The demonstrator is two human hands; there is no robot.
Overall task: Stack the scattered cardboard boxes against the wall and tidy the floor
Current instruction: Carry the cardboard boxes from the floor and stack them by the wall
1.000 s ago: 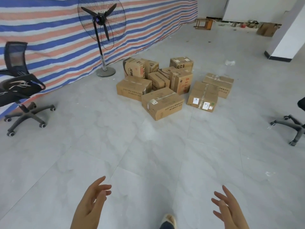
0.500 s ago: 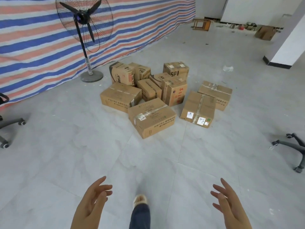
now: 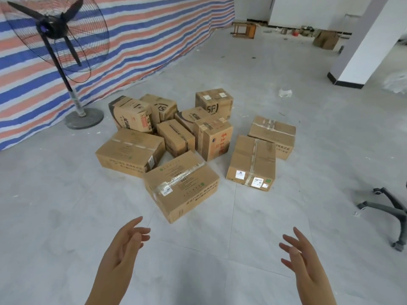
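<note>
Several brown cardboard boxes lie scattered on the grey tiled floor ahead of me. The nearest box is long, taped and set at an angle. Left of it lies another long box, and to the right a flat box with white labels. An upright box with red print stands in the middle of the heap, and an SF-marked box at the back. My left hand and my right hand are held out empty, fingers relaxed, just short of the nearest box.
A striped tarpaulin wall runs along the left. A black pedestal fan stands before it, close to the boxes. An office chair base sits at the right. A white pillar rises at the far right; a wooden stool stands far back.
I have walked closer to the boxes, which now fill more of the view. The chair on the left has left the frame. Both hands stay open and empty.
</note>
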